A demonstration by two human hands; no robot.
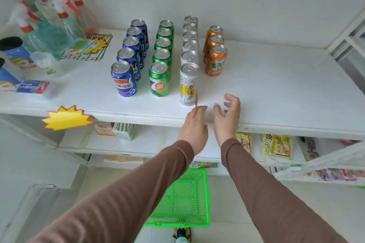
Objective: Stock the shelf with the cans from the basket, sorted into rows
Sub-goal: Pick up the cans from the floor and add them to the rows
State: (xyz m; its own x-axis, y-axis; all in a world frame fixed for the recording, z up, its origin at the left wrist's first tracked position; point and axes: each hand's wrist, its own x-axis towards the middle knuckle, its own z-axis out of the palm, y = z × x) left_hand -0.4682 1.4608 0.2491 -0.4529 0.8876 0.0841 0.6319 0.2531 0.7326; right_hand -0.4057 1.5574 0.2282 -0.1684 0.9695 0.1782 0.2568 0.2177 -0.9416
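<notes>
Hovering at the shelf [276, 89] edge: left hand [194, 124] and right hand [227, 116], both loosely spread, holding nothing. Cans stand sorted by colour: blue row [131, 55], green row [163, 53], white row [190, 49], and a shorter orange row [215, 51]. Green basket [183, 199] sits on the floor below & looks empty, prob., though the arms hide part.

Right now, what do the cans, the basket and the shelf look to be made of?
Cans: probably aluminium, with shiny silver pull-tab tops and glossy printed sides. Basket: bright green moulded plastic, open lattice walls. Shelf: smooth matte white board; whether painted metal or laminate is unclear.
</notes>
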